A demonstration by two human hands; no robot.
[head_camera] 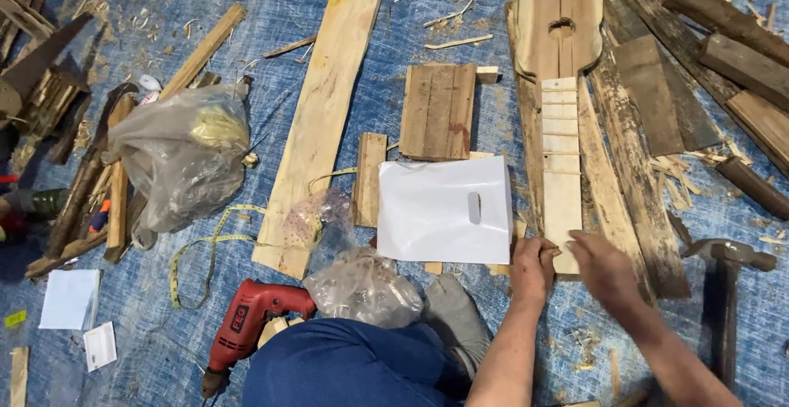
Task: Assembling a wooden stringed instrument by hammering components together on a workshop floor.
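- The left hand is curling over the near end of a pale wooden neck strip, gripping its corner; the right hand is resting open and flat just beside it, holding nothing
- The step in hand looks like seating the strip on the guitar-shaped body; the next move probably calls for steady pressure and straight alignment
- A red power drill is lying near the knee, smooth plastic beside crinkled bags
- A glossy white bag is covering rough planks
- A long raw plank is lying on the blue tarp, shavings scattering farther out
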